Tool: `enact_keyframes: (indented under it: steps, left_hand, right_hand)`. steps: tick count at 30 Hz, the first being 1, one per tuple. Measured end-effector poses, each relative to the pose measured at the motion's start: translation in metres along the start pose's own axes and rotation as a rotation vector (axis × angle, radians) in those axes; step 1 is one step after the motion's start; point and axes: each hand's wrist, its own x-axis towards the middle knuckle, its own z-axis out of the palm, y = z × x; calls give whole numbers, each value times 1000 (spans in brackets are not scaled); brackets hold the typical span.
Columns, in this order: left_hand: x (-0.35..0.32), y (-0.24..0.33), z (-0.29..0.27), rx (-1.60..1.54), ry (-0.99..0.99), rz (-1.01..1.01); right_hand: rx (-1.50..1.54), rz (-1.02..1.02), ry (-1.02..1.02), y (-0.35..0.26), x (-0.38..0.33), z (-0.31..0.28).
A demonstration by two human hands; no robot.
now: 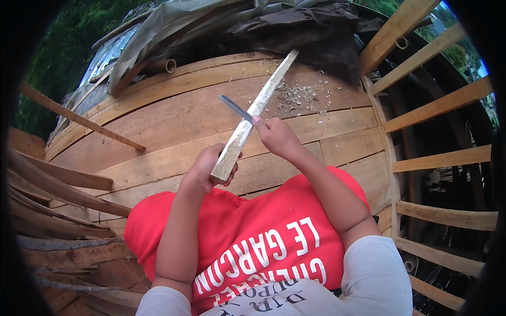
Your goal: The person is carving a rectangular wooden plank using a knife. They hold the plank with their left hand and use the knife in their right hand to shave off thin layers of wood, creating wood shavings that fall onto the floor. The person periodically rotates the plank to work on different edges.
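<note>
A long squared strip of pale wood [241, 138] slants away from me, its near end above my lap and its far tip by the dark plastic sheet. My left hand [206, 164] is wrapped round the strip close to its near end. In my right hand [276, 136] is a knife [235, 108], its grey blade lying across the strip at mid-length and pointing to the left. The knife's handle is hidden in my fist. The strip's upper face looks white and freshly cut, while its near end is rougher and yellowish.
Curled wood shavings [297, 98] lie on the plank floor [337, 126] beyond my right hand. Wooden rails [441, 159] stand along the right side. Stacked planks and poles [68, 231] are at the left. A grey and brown plastic sheet [295, 31] hangs at the far edge.
</note>
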Motion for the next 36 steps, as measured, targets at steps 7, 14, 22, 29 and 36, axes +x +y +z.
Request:
enact_keyframes:
  steps: [7,14,22,29,36]
  left_hand:
    - [-14,-2,27,224,155,34]
    - [-15,-20,5,370,248,311]
    - [-25,-27,-9,356,293,582]
    - [4,-33,2,546,494,912]
    - [24,-37,22,659,575,1137]
  right_hand:
    - [183,163,186,35,29,-36]
    - [324,-8,302,29,23,-35]
    - [587,95,197,15,8,-54]
    - [702,-262,208,-10,-3,-25]
    - [482,-307,66,-33,-17,-28]
